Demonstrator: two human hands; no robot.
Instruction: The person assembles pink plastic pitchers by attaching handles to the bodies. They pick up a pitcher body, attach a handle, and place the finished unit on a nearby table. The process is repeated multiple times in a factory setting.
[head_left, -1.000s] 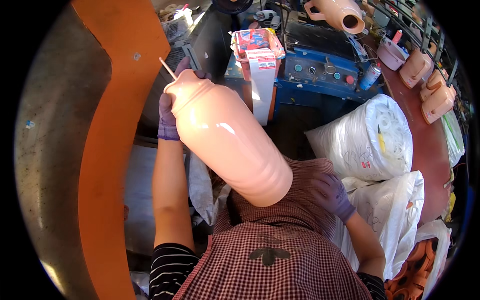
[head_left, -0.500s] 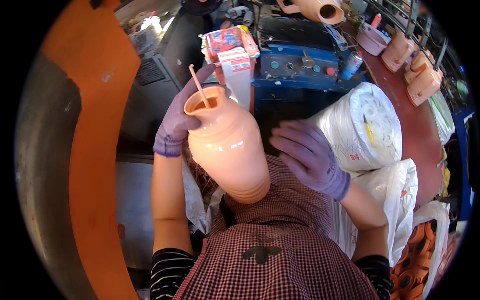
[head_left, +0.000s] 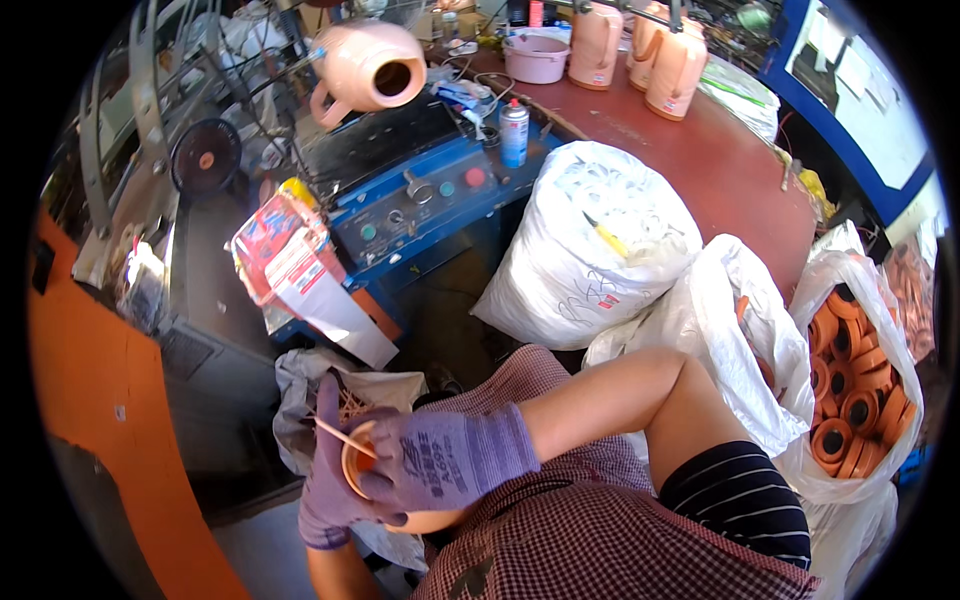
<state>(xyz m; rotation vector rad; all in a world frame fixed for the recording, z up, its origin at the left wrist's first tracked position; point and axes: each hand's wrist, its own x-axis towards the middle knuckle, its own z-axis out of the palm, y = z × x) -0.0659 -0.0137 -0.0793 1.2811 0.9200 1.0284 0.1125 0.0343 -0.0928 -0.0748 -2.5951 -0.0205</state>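
A glossy peach plastic jug (head_left: 432, 521) is held low in front of my checked apron, tilted, its round mouth facing up. My left hand (head_left: 332, 485), in a purple glove, is wrapped round the neck from the left. Across the neck from the right comes my right hand (head_left: 440, 462), also gloved, its fingers curled over the rim and hiding much of the jug. A thin peach plastic strip (head_left: 338, 434) sticks out of the mouth to the upper left; whether the right fingers touch it I cannot tell.
Behind a blue control panel (head_left: 420, 200), another peach jug (head_left: 365, 65) lies sideways on a machine. White sacks (head_left: 570, 290) stand at right, one sack (head_left: 850, 480) holding orange-and-black rings. Beside my left hand is a bag (head_left: 295, 375) of thin scraps. Several jugs (head_left: 678, 75) stand on the red table (head_left: 690, 165).
My right hand has moved left onto the jug's neck, where it was apart before. Hands and jug appear lower in the picture, and the view has swung to the right.
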